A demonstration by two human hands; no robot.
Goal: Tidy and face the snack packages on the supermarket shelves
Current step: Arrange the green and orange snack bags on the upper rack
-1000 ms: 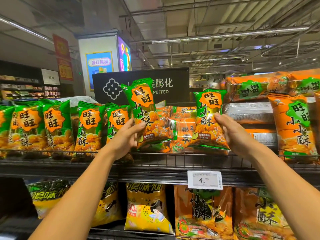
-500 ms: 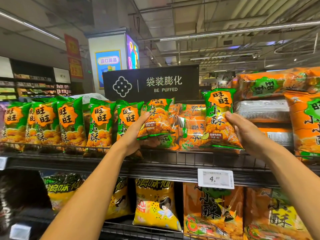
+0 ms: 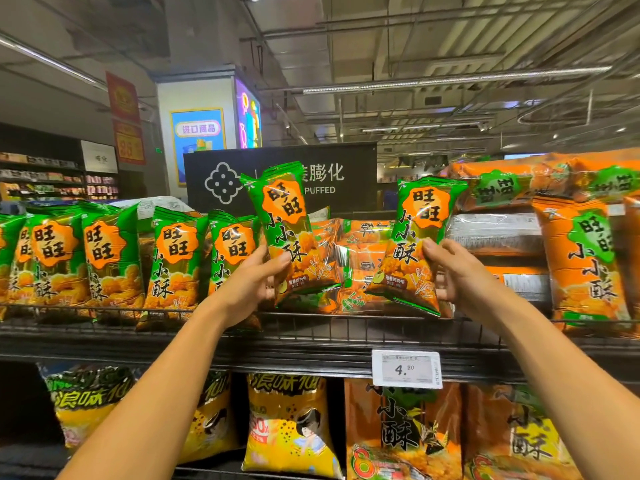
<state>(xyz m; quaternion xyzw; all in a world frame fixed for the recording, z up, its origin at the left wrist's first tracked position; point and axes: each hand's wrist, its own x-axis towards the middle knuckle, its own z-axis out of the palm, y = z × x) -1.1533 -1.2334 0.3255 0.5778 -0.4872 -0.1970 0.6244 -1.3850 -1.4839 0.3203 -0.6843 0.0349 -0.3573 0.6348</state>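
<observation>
The left hand (image 3: 252,282) grasps a glossy green-and-orange foil snack bag (image 3: 289,233), fingers curled round its lower left edge; the bag tilts toward 11 o'clock above the black wire shelf (image 3: 311,329). The right hand (image 3: 460,275) grasps a second matching green bag (image 3: 417,244) by its lower right edge, near upright, at 3 o'clock from the first. Flat orange bags (image 3: 353,261) lie heaped between them. Risk: setting either bag on this loose heap probably lets it slide or topple forward over the low shelf rail.
</observation>
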